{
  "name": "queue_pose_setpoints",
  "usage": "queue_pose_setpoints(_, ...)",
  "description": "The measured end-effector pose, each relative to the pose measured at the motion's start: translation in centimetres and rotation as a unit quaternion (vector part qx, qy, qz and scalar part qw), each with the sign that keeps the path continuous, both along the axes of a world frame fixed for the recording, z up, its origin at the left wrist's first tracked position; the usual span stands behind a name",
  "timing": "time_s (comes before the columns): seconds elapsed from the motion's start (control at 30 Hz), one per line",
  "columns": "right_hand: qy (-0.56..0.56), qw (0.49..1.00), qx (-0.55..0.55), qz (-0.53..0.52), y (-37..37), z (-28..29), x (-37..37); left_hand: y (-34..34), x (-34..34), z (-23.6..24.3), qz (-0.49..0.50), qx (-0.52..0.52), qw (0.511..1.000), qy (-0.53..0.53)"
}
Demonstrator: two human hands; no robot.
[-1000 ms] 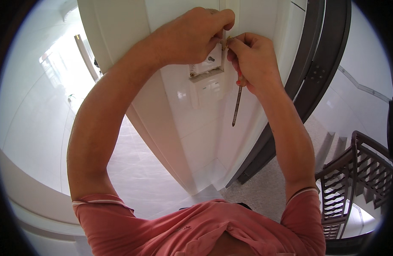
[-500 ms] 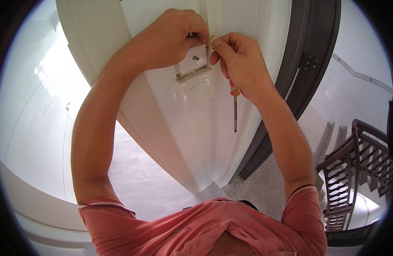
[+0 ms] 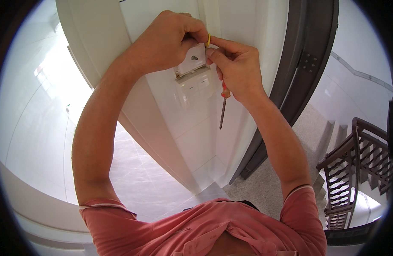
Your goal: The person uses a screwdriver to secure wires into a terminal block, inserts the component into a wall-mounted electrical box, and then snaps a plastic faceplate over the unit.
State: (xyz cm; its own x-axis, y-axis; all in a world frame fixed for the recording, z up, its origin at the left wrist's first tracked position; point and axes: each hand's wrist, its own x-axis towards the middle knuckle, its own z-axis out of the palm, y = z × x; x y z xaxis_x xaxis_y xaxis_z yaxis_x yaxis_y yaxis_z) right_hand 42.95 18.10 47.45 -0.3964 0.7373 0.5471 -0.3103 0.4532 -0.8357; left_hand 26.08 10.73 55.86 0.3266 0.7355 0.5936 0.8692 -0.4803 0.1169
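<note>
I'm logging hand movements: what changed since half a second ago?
The right hand has shifted slightly left, its index finger now straighter beside the yellow strand; the screwdriver held in that hand has swung tip-left. Whether the grip on the strand changed is unclear. The left hand remains at the white plate.

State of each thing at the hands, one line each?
left hand: fingers curled at the white plate's top; grip partly hidden
right hand: closed around the screwdriver's handle
screwdriver: held, shaft pointing down, tip free
yellow strand: curved, between both hands' fingertips
white plate: partly covered by the left hand
grey peg: sticking out of the plate
</note>
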Motion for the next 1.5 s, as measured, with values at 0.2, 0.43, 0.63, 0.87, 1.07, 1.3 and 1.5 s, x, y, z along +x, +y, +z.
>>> queue_pose_setpoints(0.2, -0.001, 0.985, 0.121, -0.125, -0.4, -1.4, -1.4, 0.0, 0.2, -0.2, 0.006, -0.01, 1.0, -0.021)
queue_pose_setpoints(0.43, 0.045, 0.912, 0.302, -0.272, 0.3, -2.5, -3.0, 0.7, -0.2, -0.9, -0.027, 0.022, 0.999, -0.026)
queue_pose_setpoints(0.63, 0.039, 0.885, 0.347, -0.307, 0.3, -2.1, -2.9, 1.1, -0.4, -0.3, -0.066, 0.087, 0.992, 0.065)
queue_pose_setpoints(0.87, -0.085, 0.808, 0.44, -0.382, 0.5, -1.9, -2.2, 1.4, -0.4, -0.4, -0.085, 0.087, 0.988, 0.098)
queue_pose_setpoints(1.07, -0.159, 0.985, -0.046, -0.052, -2.2, 3.0, 0.7, 1.2, -0.6, -0.2, -0.054, 0.078, 0.992, 0.086)
queue_pose_setpoints(1.3, -0.024, 0.95, 0.206, -0.235, 0.0, -1.7, 0.0, 1.4, -0.5, -0.6, -0.049, 0.082, 0.994, 0.055)
queue_pose_setpoints(1.5, -0.064, 0.682, 0.58, -0.44, 1.2, -2.0, -1.2, 1.0, -0.3, -0.3, -0.047, 0.085, 0.994, 0.047)
